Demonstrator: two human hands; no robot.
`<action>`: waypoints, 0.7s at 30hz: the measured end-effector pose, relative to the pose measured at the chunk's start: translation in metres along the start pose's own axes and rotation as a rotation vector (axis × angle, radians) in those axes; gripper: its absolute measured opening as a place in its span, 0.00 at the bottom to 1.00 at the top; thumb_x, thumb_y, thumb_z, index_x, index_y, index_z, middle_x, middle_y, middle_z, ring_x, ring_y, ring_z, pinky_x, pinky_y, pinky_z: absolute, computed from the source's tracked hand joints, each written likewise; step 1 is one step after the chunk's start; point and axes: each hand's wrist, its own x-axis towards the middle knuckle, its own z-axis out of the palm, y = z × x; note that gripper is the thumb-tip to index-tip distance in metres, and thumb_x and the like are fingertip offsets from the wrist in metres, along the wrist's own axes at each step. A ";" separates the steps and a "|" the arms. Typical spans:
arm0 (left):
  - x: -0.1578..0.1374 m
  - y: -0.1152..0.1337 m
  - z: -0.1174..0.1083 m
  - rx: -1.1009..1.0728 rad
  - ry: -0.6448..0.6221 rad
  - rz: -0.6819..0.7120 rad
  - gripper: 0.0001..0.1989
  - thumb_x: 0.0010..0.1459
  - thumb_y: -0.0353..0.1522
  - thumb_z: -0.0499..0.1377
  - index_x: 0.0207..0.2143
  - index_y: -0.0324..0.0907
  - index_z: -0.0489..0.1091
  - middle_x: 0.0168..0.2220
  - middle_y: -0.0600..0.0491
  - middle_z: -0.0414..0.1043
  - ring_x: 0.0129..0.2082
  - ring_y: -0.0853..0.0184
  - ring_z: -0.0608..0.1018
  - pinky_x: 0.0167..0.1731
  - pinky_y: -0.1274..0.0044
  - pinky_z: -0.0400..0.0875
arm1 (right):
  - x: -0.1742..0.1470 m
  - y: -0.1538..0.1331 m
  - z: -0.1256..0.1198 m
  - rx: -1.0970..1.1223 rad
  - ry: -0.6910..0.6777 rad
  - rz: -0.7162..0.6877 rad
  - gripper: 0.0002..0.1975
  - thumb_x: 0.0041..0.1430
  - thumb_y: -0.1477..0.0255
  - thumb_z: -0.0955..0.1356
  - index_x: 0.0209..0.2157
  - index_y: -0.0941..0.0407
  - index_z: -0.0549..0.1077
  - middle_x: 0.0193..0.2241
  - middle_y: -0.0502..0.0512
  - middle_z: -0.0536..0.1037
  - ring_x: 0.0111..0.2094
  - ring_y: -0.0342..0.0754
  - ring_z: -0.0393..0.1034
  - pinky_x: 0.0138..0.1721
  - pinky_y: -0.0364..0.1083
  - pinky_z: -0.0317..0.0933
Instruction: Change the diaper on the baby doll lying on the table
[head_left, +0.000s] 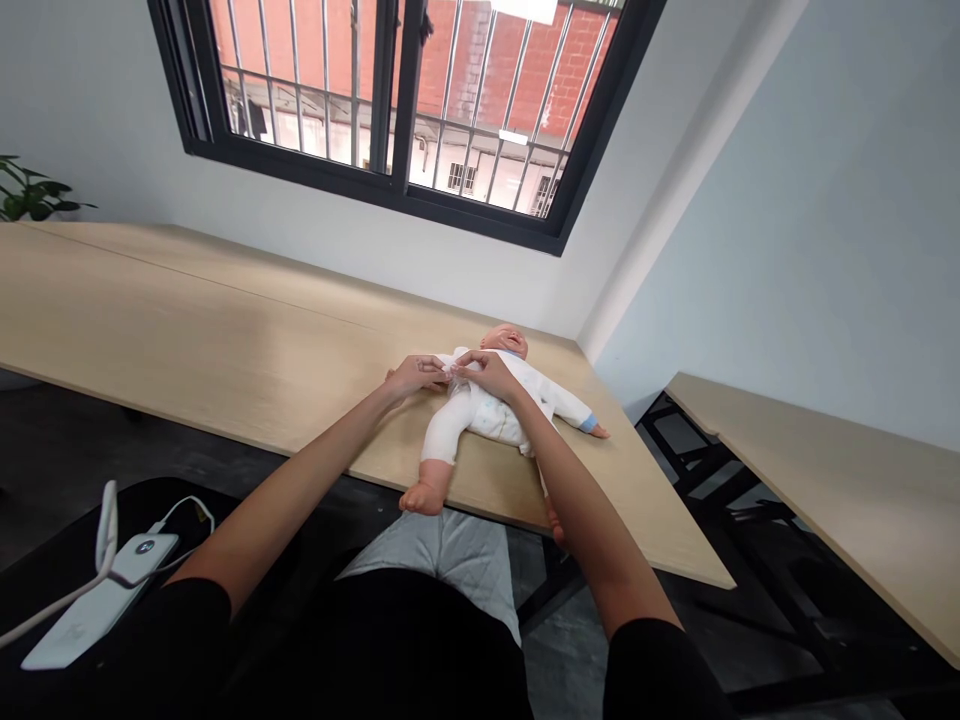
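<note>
A baby doll [508, 339] lies on its back on the wooden table, head towards the window and feet over the front edge. It wears a white shirt [541, 390] with blue cuffs and a white diaper [496, 420]. At the side of the doll's chest, my left hand [417, 376] pinches the white cloth of the shirt. My right hand [486, 371] is closed on the same cloth, its fingertips close to those of the left. The fingers hide the exact spot they grip. One bare foot [424, 497] of the doll points towards me.
The table [187, 310] runs along the wall under a barred window [397, 110]. To the right stands a second table [825, 450] across a gap. A white power bank [142, 560] with a cable rests on a black seat at lower left. A plant [37, 195] is at far left.
</note>
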 end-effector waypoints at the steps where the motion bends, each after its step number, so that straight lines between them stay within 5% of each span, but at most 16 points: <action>1: 0.000 0.000 0.001 0.000 -0.018 0.006 0.20 0.38 0.38 0.72 0.31 0.37 0.71 0.30 0.50 0.76 0.34 0.65 0.77 0.36 0.73 0.70 | 0.000 0.001 -0.001 0.037 -0.008 0.007 0.17 0.48 0.58 0.71 0.32 0.57 0.76 0.33 0.52 0.78 0.36 0.46 0.69 0.41 0.44 0.60; 8: 0.001 -0.007 0.016 0.061 -0.089 0.048 0.25 0.43 0.38 0.69 0.43 0.40 0.68 0.35 0.50 0.74 0.36 0.65 0.76 0.38 0.73 0.70 | -0.002 -0.001 -0.006 0.198 -0.001 0.092 0.19 0.45 0.55 0.73 0.33 0.56 0.77 0.37 0.53 0.77 0.39 0.47 0.68 0.42 0.45 0.61; 13: 0.015 -0.015 0.028 0.173 -0.152 0.092 0.17 0.47 0.42 0.65 0.34 0.37 0.71 0.33 0.49 0.72 0.35 0.63 0.71 0.39 0.73 0.66 | -0.004 -0.001 -0.008 0.362 0.081 0.093 0.18 0.43 0.56 0.75 0.31 0.55 0.76 0.40 0.54 0.75 0.43 0.47 0.65 0.47 0.45 0.57; 21: 0.024 -0.022 0.035 0.279 -0.041 0.129 0.17 0.42 0.38 0.66 0.35 0.40 0.71 0.39 0.50 0.66 0.43 0.60 0.67 0.48 0.71 0.61 | -0.011 0.005 -0.012 0.497 0.071 0.089 0.21 0.43 0.53 0.74 0.29 0.56 0.71 0.28 0.48 0.69 0.33 0.43 0.63 0.38 0.43 0.59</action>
